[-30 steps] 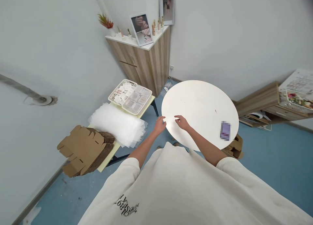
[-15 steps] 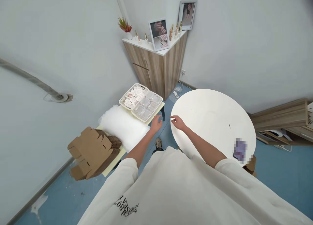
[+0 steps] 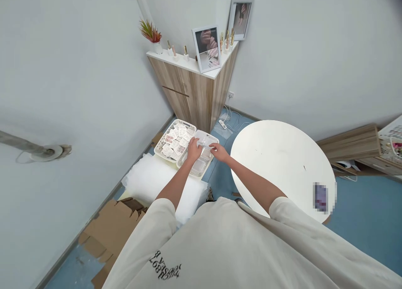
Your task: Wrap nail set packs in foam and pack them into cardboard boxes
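Note:
My left hand (image 3: 194, 150) and my right hand (image 3: 219, 151) meet over a white basket (image 3: 186, 167) holding several clear plastic boxes (image 3: 198, 166). Between them is one clear plastic box (image 3: 204, 142), its two sides gripped by my curled fingers. My fingers and the see-through plastic partly hide its outline. Touching this basket on the left is another white basket (image 3: 158, 150), filled with small white printed packets (image 3: 176, 140).
A roll of white wrapping sheet (image 3: 150, 184) and flattened brown cardboard boxes (image 3: 109, 226) lie nearer on the left. The round white table (image 3: 276, 155) stands at right with a blurred purple item (image 3: 320, 197). Behind is a corner cabinet (image 3: 194, 92) with framed photos.
Both hands have moved forward from the gap beside the round table onto the basket of clear boxes, and their fingers have closed on one box. The view has shifted closer to the baskets.

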A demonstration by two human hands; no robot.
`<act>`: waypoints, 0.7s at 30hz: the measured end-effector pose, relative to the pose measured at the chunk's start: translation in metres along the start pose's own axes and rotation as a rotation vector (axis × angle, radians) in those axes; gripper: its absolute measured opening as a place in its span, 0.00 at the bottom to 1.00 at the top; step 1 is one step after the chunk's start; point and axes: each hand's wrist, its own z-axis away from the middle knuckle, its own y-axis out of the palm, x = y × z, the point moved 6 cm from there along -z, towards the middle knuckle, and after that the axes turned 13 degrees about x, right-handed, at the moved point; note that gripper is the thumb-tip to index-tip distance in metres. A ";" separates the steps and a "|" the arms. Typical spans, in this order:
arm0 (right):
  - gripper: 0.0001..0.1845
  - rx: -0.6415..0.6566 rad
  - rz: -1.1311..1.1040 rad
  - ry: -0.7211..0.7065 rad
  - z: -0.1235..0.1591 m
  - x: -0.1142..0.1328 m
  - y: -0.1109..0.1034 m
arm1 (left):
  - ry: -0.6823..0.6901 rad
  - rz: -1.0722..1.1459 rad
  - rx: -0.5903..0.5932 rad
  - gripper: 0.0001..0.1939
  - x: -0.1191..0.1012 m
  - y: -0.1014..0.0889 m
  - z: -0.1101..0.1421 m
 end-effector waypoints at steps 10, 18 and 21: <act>0.22 0.000 -0.119 0.029 -0.057 0.012 0.019 | -0.069 0.048 0.067 0.25 0.028 -0.009 -0.035; 0.20 0.002 -0.187 0.037 -0.055 0.024 0.025 | -0.066 0.114 0.029 0.23 0.028 -0.009 -0.027; 0.19 -0.018 -0.189 0.029 -0.052 0.024 0.023 | -0.045 0.141 -0.002 0.22 0.023 -0.009 -0.021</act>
